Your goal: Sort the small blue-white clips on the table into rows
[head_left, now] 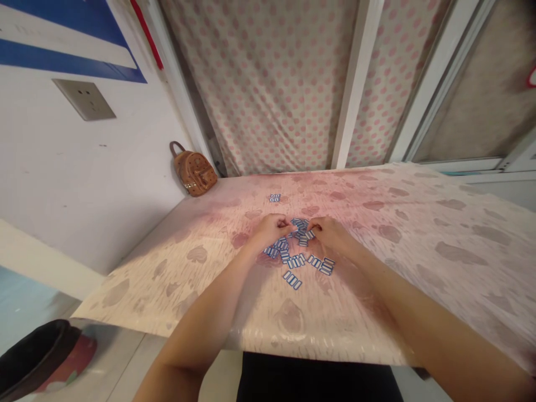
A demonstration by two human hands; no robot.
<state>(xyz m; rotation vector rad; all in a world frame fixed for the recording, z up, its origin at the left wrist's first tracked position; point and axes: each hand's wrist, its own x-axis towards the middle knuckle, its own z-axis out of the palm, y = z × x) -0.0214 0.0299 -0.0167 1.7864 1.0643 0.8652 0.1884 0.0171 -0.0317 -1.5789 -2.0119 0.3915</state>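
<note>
A loose pile of small blue-and-white striped cards [302, 241] lies on the tablecloth, several of them overlapping. My left hand [274, 228] is at the pile's left side, thumb and fingers pinched together; whatever is between the tips is too small to make out. From the right, my right hand [329, 231] pinches a striped card [310, 234] at the pile's edge. Nearer to me lie a single card [292, 280] and a pair of touching cards [321, 263]. Beyond my hands, a small neat group of cards [274, 197] lies apart from the rest.
A heart-patterned cloth [201, 290] covers the table. At the back left corner, a small brown backpack [195, 170] leans by the wall. Behind the table hangs a dotted curtain [272, 84]. On the floor at lower left stands a dark-rimmed bin [67, 363].
</note>
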